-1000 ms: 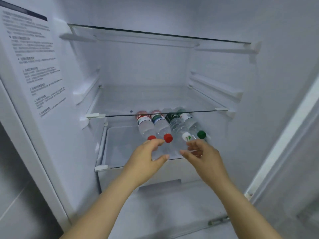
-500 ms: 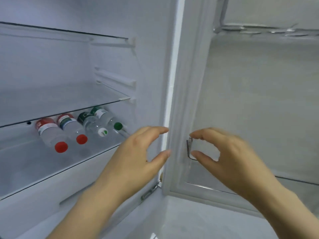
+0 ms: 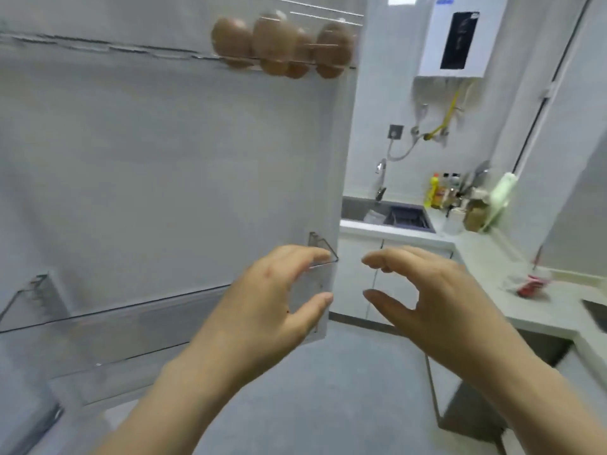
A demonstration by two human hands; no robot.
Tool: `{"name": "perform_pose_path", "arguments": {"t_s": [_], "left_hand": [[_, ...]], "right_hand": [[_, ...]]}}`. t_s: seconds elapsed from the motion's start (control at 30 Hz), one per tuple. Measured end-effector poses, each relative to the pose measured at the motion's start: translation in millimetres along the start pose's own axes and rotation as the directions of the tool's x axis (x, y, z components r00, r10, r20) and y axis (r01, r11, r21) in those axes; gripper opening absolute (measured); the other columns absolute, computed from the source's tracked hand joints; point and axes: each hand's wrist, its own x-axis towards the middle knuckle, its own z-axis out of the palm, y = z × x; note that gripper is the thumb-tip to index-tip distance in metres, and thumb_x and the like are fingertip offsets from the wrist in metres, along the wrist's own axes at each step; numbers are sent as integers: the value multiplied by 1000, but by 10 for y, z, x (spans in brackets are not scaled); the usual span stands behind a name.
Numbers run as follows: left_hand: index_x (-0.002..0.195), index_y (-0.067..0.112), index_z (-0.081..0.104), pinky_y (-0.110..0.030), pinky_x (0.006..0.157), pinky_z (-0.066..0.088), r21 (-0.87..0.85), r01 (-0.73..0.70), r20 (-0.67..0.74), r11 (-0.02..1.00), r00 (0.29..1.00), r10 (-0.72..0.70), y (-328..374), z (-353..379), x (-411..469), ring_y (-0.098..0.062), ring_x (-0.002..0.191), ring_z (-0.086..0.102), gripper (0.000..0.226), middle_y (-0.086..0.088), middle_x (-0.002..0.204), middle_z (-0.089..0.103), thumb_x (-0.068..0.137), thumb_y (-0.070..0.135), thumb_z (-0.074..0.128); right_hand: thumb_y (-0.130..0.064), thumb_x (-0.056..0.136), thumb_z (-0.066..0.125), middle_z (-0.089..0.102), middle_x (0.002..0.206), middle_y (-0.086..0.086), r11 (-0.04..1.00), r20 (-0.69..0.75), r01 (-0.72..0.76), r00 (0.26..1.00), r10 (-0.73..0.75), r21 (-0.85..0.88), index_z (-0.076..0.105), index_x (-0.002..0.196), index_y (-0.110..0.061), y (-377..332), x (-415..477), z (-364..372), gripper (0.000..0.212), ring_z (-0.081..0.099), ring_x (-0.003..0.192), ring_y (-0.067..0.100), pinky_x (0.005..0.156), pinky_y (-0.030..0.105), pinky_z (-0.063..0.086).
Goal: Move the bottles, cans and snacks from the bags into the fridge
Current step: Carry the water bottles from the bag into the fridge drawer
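- Facing the open fridge door (image 3: pixel 164 159), the person holds both hands up in front of it, with brown eggs (image 3: pixel 279 44) in its top rack and a clear lower door shelf (image 3: pixel 115 330) that looks bare.
- No bags, bottles, cans or snacks can be made out for certain; something red (image 3: pixel 530 285) lies blurred on the table (image 3: pixel 532 310) to the right.
- Bottles would likely be heavy and slick, best taken round the middle; snack packets light and crushable.
- The left hand (image 3: pixel 269 307) has a half-spread grip, holding nothing.
- The right hand (image 3: pixel 430 300) curls the same way, also empty, touching nothing.
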Motion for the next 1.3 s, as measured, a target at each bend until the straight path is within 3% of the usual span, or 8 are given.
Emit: {"name": "perform_pose_path", "arguments": {"t_s": [0.17,0.3,0.53,0.63,0.73,0.93,1.13,1.3], "left_hand": [[134,37,47,-18,99,43,-102,-154,136,983,977,167,609,718,442,7,116,47,47,24,128,51,89,44,58],[135,38,44,-19,100,42,-229,-257,241,939,920,310,1076,1267,774,6,118,44,47,24,131,48,90,43,56],[133,43,43,1,87,33,-458,-389,348,799,749,564,1620,2183,1198,19,102,36,45,33,117,42,90,44,56],[134,42,42,3,87,28,-551,-440,349,709,650,675,1857,2472,1344,18,108,36,46,32,122,44,90,46,54],[134,41,44,-1,93,30,-659,-447,332,605,549,767,2155,2732,1401,14,116,39,45,29,127,46,91,45,55],[132,42,46,7,83,29,-831,-358,309,426,340,888,2801,3111,1099,22,100,40,43,31,117,44,90,41,59],[130,40,50,-9,95,38,-902,-311,248,300,195,949,3476,3339,641,13,109,45,43,28,121,50,88,39,61],[130,39,51,-5,89,37,-923,-303,217,237,99,971,4098,3451,192,15,104,47,44,27,123,51,88,40,62]], "right_hand": [[-43,83,61,64,114,-17,968,-27,-236,972,234,-90,61,122,-29,773,-540,-390,42,55,101,-5,86,11,38],[-36,82,68,65,110,-16,893,-111,-439,897,428,-99,65,118,-26,1206,-970,-654,38,60,101,1,86,16,41],[-36,84,66,56,101,-29,670,-256,-733,674,692,-119,64,115,-32,1655,-1576,-847,31,52,93,-15,80,3,38],[-40,84,63,59,105,-29,546,-334,-832,544,770,-99,63,115,-35,1676,-1766,-908,31,54,101,-11,88,13,46],[-41,84,64,59,106,-29,403,-422,-912,395,816,-75,62,115,-37,1643,-2005,-983,31,54,103,-10,91,19,47],[-37,84,67,58,105,-32,96,-547,-995,93,832,-22,62,114,-39,1370,-2626,-1121,30,47,106,-18,81,2,38],[-35,83,70,63,103,-27,-78,-638,-989,-139,757,123,64,107,-39,1099,-3279,-1234,26,57,100,-9,89,23,49],[-31,84,70,62,102,-27,-146,-652,-970,-239,719,194,65,110,-34,1024,-3858,-1443,27,55,98,-12,81,-2,37]]}}
